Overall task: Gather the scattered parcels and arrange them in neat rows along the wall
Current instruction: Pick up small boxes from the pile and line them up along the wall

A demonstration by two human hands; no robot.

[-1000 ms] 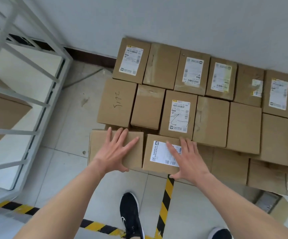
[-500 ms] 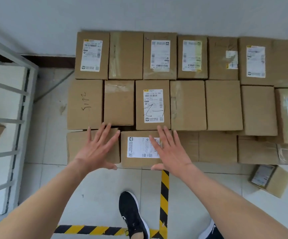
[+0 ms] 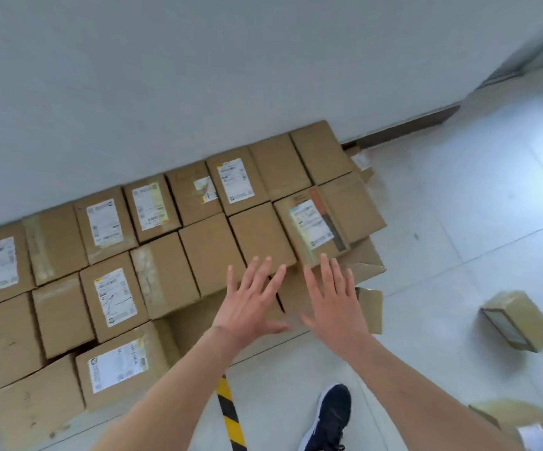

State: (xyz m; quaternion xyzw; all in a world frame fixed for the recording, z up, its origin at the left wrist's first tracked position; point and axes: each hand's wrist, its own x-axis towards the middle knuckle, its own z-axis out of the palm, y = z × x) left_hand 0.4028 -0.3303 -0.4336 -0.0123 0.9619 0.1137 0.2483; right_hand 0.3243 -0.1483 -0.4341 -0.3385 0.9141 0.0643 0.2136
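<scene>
Both my hands are out in front of me, palms down and fingers spread wide, holding nothing. My left hand [image 3: 250, 307] hovers over the near row of parcels [image 3: 211, 258], its fingertips reaching the near edge of a plain box in the middle row. My right hand [image 3: 332, 304] sits just beside it to the right, over the right end of the near row, fingertips close to the labelled box [image 3: 312, 229] at the right end of the middle row. I cannot tell whether either palm is actually touching cardboard; the picture is blurred there.

Three rows of parcels run along the wall [image 3: 166, 76], slanting from near left to far right. Far-row boxes stand against the wall; the middle row presses up to them; the near row lies partly under my forearms, with a labelled box [image 3: 117, 369] at near left. Boxes at the right end of the near row look crumpled, with a loose flap [image 3: 371, 307] just right of my right hand.

One stray parcel [image 3: 520, 320] lies tilted on the floor [image 3: 459, 222] well to the right of my right hand, apart from the rows. Another [image 3: 524, 421] shows at the near right corner, beside my right forearm. My dark shoe [image 3: 332, 415] stands near a yellow-and-black stripe [image 3: 227, 411] between my arms.
</scene>
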